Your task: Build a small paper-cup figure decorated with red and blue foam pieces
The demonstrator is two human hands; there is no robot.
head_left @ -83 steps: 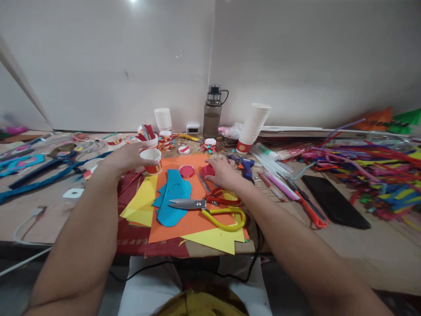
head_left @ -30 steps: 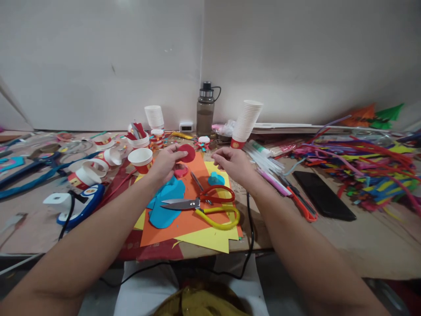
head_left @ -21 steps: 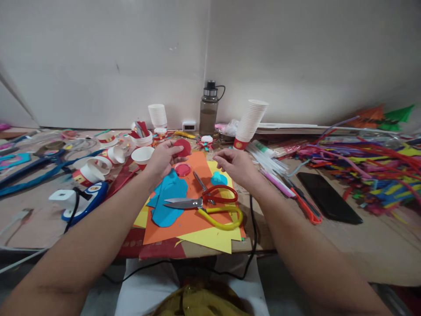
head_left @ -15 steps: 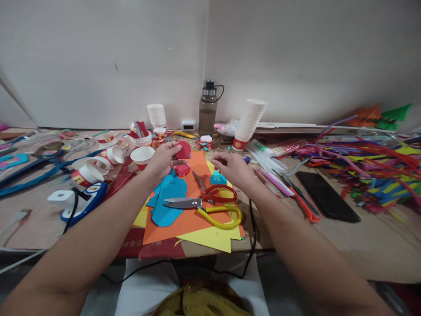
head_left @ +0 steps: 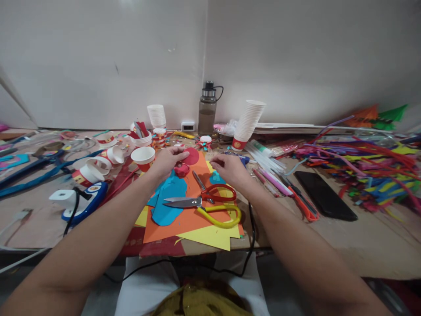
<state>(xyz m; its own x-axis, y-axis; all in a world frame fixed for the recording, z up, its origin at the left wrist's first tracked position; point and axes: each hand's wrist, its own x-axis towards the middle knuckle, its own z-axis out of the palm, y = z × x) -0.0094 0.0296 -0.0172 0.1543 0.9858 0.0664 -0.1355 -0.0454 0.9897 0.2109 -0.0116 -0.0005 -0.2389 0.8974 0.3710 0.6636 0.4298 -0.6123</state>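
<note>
left hand (head_left: 168, 161) lowering red disc (head_left: 191, 157) slightly, bringing it nearer right hand (head_left: 228, 169). left fingers pinching disc edge; right fingers curling narrow, grip contents: cannot tell. disc showing over orange sheet (head_left: 189, 229), well back from near edge of counter (head_left: 329, 245). disc appearing thin, round, matte; blue cutout (head_left: 171, 204) lying flat, curved-edged; tapered paper cup (head_left: 142, 159) standing beside left hand.

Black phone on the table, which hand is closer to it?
Right. The right hand is to the left of the phone; the left hand is even farther left, pinching a red circle.
</note>
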